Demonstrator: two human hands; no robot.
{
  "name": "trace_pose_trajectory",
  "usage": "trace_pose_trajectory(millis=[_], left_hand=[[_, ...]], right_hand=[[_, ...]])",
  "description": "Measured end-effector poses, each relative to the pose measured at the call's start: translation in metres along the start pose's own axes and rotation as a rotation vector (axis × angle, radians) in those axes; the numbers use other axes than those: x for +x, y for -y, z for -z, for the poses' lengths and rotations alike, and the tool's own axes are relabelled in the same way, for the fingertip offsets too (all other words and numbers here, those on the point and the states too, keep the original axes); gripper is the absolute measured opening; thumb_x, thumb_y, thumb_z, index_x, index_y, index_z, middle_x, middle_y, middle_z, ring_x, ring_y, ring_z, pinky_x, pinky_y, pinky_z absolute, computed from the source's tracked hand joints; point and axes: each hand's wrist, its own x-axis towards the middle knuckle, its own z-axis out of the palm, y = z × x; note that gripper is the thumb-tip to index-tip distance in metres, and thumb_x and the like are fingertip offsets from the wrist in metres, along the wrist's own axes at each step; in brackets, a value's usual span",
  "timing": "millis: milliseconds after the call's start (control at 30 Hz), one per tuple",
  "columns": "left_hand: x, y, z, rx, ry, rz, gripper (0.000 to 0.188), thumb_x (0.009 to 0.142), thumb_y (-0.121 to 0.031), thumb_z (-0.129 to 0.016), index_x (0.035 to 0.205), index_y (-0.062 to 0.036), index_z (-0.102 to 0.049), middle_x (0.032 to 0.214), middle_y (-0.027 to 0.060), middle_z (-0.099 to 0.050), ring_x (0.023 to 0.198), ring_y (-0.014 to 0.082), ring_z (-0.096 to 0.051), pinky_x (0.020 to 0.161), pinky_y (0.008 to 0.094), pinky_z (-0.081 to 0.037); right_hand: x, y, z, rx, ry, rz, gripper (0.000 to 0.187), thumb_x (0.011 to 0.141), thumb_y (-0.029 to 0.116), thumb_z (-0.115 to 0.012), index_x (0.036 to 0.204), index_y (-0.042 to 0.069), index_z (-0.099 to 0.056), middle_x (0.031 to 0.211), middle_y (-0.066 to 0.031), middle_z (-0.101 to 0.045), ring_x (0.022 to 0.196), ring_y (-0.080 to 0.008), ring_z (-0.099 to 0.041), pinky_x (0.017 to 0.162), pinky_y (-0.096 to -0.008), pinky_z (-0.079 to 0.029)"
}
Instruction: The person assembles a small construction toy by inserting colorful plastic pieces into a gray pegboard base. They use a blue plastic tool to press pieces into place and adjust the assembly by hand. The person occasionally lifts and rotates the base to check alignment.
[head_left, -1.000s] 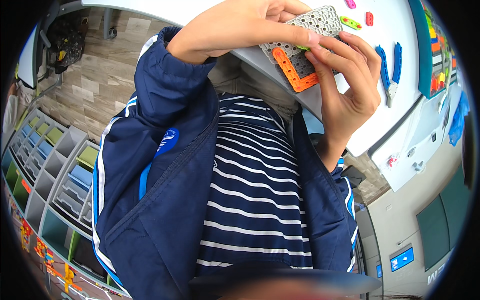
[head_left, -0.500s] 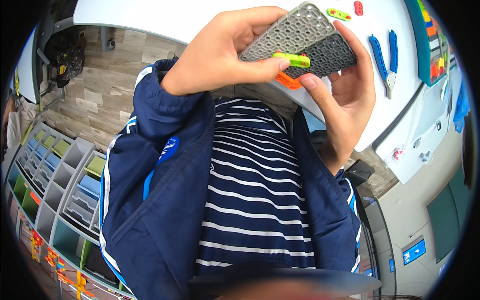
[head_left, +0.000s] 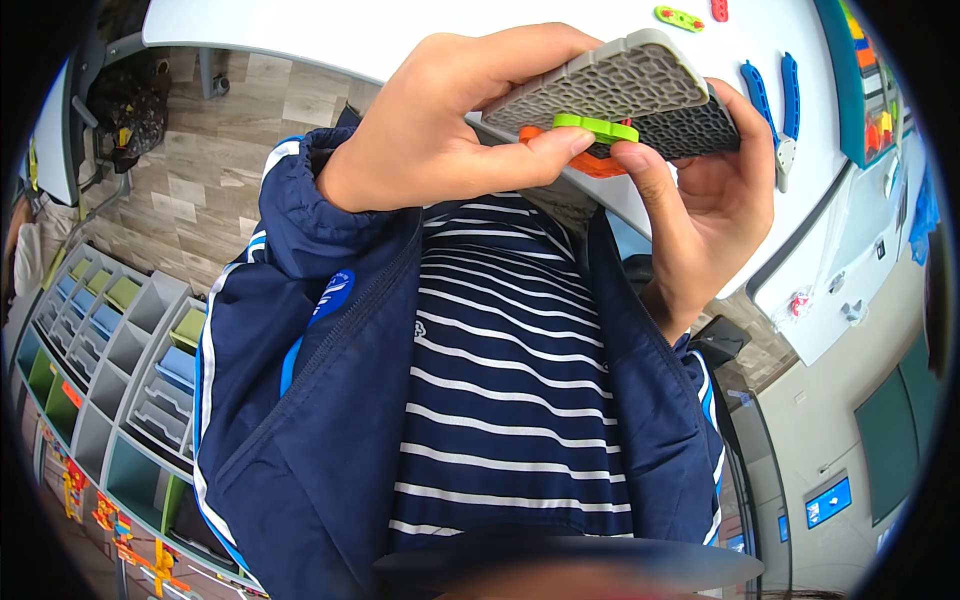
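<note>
Both hands hold a grey perforated plate (head_left: pixel 620 80) tilted nearly edge-on in front of my chest. My left hand (head_left: pixel 450 130) wraps over its left end, with the thumb tip on a lime-green strip (head_left: pixel 595 127) at the plate's near edge. My right hand (head_left: pixel 715 195) cups the plate from below and the right, its thumb meeting the same green strip. An orange piece (head_left: pixel 598 163) shows just under the strip, mostly hidden by the thumbs. The plate's underside (head_left: pixel 695 128) looks darker.
A white table (head_left: pixel 400 30) lies behind the hands with two blue strips (head_left: pixel 770 85), a green strip (head_left: pixel 680 17) and a red piece (head_left: pixel 718 10) on it. Shelving with coloured bins (head_left: pixel 110 330) stands at the left on wood flooring (head_left: pixel 200 170).
The plate has tipped from facing the camera to nearly edge-on and come closer. The green strip now sits pinched between both thumbs at its near edge.
</note>
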Motion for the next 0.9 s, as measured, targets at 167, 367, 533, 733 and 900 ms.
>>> trace_pose_trajectory(millis=[167, 367, 533, 733, 900], left_hand=[[0.001, 0.000, 0.000, 0.014, -0.011, -0.018, 0.047, 0.089, 0.008, -0.072, 0.134, 0.0122, -0.057, 0.117, 0.0146, -0.071, 0.106, 0.0180, -0.069, 0.096, 0.0306, -0.054], [-0.001, -0.002, -0.003, -0.061, -0.063, 0.035, 0.048, 0.088, 0.010, -0.072, 0.134, 0.0120, -0.058, 0.117, 0.0133, -0.070, 0.109, 0.0171, -0.067, 0.098, 0.0302, -0.052], [0.002, 0.004, -0.009, -0.493, -0.098, 0.243, 0.047, 0.094, 0.001, -0.068, 0.139, 0.0090, -0.054, 0.125, 0.0144, -0.069, 0.109, 0.0152, -0.066, 0.096, 0.0295, -0.053], [0.011, 0.021, -0.010, -0.577, -0.148, 0.205, 0.042, 0.094, -0.004, -0.072, 0.134, 0.0075, -0.061, 0.119, 0.0107, -0.073, 0.108, 0.0137, -0.068, 0.098, 0.0303, -0.054], [0.011, 0.025, -0.009, -0.555, -0.125, 0.261, 0.045, 0.095, -0.007, -0.073, 0.136, 0.0082, -0.060, 0.123, 0.0111, -0.072, 0.112, 0.0146, -0.066, 0.101, 0.0315, -0.053]], right_hand=[[0.001, -0.002, -0.004, 0.047, -0.033, 0.043, 0.057, 0.082, -0.010, -0.082, 0.132, -0.008, -0.054, 0.117, -0.0143, -0.067, 0.104, -0.0207, -0.071, 0.090, -0.0319, -0.059], [-0.002, -0.005, -0.009, 0.012, -0.061, 0.071, 0.054, 0.083, -0.010, -0.081, 0.131, -0.008, -0.054, 0.124, -0.0155, -0.063, 0.109, -0.0208, -0.068, 0.094, -0.0319, -0.058], [0.003, -0.011, -0.005, 0.043, -0.058, 0.059, 0.052, 0.086, -0.008, -0.080, 0.132, -0.006, -0.055, 0.125, -0.0159, -0.063, 0.107, -0.0202, -0.068, 0.093, -0.0325, -0.057], [0.026, -0.011, 0.039, -0.625, -0.357, 0.019, 0.040, 0.088, 0.009, -0.083, 0.125, 0.002, -0.067, 0.104, -0.0081, -0.068, 0.090, -0.0138, -0.065, 0.076, -0.0268, -0.053], [0.019, -0.024, 0.042, -0.854, -0.224, -0.046, 0.037, 0.085, 0.013, -0.085, 0.118, 0.004, -0.072, 0.097, -0.0054, -0.068, 0.078, -0.0135, -0.064, 0.072, -0.0287, -0.053]])
